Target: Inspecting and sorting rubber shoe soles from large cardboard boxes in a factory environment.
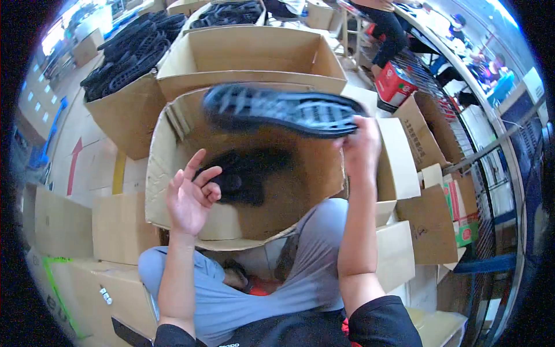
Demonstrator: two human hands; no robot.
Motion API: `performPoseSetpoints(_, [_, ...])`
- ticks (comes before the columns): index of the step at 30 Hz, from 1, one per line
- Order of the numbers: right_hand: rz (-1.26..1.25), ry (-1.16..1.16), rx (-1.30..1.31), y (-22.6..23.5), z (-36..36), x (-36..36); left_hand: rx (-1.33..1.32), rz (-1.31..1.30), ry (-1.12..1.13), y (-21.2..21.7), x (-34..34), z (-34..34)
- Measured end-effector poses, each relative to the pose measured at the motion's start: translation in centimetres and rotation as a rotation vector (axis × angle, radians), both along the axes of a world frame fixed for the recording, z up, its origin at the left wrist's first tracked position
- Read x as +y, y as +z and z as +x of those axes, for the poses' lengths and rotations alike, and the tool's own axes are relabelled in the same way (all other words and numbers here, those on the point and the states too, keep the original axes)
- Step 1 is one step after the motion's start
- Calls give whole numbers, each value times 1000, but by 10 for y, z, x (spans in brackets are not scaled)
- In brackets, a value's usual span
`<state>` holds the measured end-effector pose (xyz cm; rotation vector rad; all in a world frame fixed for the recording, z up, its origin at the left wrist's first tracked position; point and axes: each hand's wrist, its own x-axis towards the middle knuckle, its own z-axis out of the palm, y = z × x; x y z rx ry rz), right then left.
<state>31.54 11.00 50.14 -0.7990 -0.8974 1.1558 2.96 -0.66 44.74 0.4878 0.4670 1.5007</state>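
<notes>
Overhead, a black shoe sole (281,109) gripped at its end by the right hand (361,147), left hand (189,198) open, apart below.

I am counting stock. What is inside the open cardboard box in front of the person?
A few black shoe soles lie in the cardboard box. The left hand and the held sole in the right hand cover the rest.

the shoe sole (283,110) in the right hand (361,147) looks like black rubber, matt, with a ribbed, cut-out tread. the open box (173,144) below it is plain brown corrugated cardboard, dull and slightly creased at the flaps. the sole in the box (243,176) shows the same matt black. the trousers (300,277) are soft grey cloth. the red carton (395,82) looks glossy.
</notes>
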Motion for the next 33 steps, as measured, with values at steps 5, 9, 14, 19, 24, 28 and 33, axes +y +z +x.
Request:
performPoseSetpoints(5, [2,-451,-87,-16,106,-29,53,-42,55,-2,2,-3])
performPoseSetpoints(9, [-99,-830,-840,-162,288,-39,10,-64,41,-5,11,17])
performPoseSetpoints(14, [-704,-380,-931,-201,242,-91,88,-117,104,-12,5,5])
performPoseSetpoints(19, [-69,-592,-962,-51,145,-35,-71,-85,142,-21,13,-7])
performPoseSetpoints(24, [92,136,-1034,25,-47,7,-161,-158,190,-25,11,-23])
performPoseSetpoints(28, [46,575,-1655,-103,-162,76,-259,-219,270,-14,9,-34])
performPoseSetpoints(33, [-648,592,-1030,-333,-188,88,-318,-213,294,-9,12,-38])
